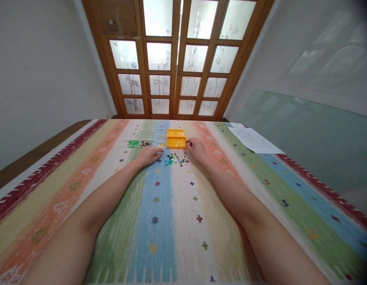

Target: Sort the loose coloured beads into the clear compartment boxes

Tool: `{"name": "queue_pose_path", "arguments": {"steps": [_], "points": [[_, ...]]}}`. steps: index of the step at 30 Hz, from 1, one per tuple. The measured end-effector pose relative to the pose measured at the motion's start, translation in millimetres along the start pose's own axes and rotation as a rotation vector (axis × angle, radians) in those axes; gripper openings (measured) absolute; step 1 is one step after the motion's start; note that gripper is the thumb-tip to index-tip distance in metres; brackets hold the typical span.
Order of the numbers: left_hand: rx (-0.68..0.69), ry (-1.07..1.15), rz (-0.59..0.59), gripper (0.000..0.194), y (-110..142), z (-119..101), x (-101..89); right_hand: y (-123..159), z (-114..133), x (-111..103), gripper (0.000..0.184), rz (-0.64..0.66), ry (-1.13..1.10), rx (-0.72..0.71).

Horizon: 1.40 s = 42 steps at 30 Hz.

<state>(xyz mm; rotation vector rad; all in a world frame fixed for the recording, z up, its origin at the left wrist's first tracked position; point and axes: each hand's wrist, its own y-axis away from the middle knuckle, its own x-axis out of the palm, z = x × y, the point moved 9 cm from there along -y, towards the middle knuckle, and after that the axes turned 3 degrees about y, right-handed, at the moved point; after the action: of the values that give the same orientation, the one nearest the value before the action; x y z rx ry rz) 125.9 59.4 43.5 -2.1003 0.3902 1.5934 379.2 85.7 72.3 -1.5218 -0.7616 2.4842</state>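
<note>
A pile of tiny coloured pieces (175,160), green, blue, white, yellow and dark red, lies scattered on the cloth between my hands. My left hand (149,156) rests just left of it, thumb and forefinger slightly apart and nothing visible between them. At the right edge of an open yellow box (175,133), my right hand (197,149) has its fingers curled into a pinch; whatever they hold is too small to make out. Several whitish bits lie in the box's near part. Left of it, a clear divided case (137,139) has green pieces (133,143) and brown pieces (146,143) in separate compartments.
A striped, patterned tablecloth (156,237) covers the table. Printed white sheets (254,140) lie at the right far side. A frosted glass panel (314,146) stands along the right wall, and wooden glazed doors (174,71) are beyond the table.
</note>
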Motion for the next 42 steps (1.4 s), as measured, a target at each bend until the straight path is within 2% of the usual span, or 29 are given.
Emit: {"name": "queue_pose_path", "arguments": {"steps": [4, 7, 9, 12, 19, 24, 28, 35, 42], "points": [[-0.038, -0.027, -0.002, 0.034, -0.6, 4.8, 0.1, 14.8, 62.9, 17.6, 0.012, 0.132, -0.028, -0.239], [-0.056, -0.044, -0.007, 0.033, -0.6, 7.3, 0.2, 30.9, 100.6, 32.3, 0.011, 0.237, -0.043, -0.39], [-0.059, -0.054, -0.011, 0.032, -0.2, 7.5, -0.1, 38.6, 114.5, 39.2, 0.009, 0.27, -0.037, -0.436], [-0.063, -0.047, -0.016, 0.032, 0.2, 6.1, -0.5, 43.3, 121.4, 46.5, 0.007, 0.294, -0.009, -0.449], [-0.152, 0.006, -0.044, 0.03, -3.5, 1.2, 0.6, 42.1, 118.7, 51.6, 0.006, 0.324, -0.024, -0.437], [-0.12, 0.084, -0.026, 0.034, -8.5, -16.5, 8.1, 39.6, 113.8, 49.9, 0.006, 0.301, -0.055, -0.434], [-0.073, 0.103, -0.009, 0.032, -9.9, -29.7, 12.8, 25.5, 90.2, 43.9, 0.009, 0.26, -0.087, -0.34], [-0.073, 0.101, -0.002, 0.028, -8.5, -30.6, 13.2, 3.2, 30.6, 20.3, 0.011, 0.049, -0.061, -0.088], [-0.101, 0.078, -0.001, 0.028, -6.7, -26.7, 11.2, 0.4, 10.7, 16.8, 0.009, -0.004, -0.059, -0.034]]}}
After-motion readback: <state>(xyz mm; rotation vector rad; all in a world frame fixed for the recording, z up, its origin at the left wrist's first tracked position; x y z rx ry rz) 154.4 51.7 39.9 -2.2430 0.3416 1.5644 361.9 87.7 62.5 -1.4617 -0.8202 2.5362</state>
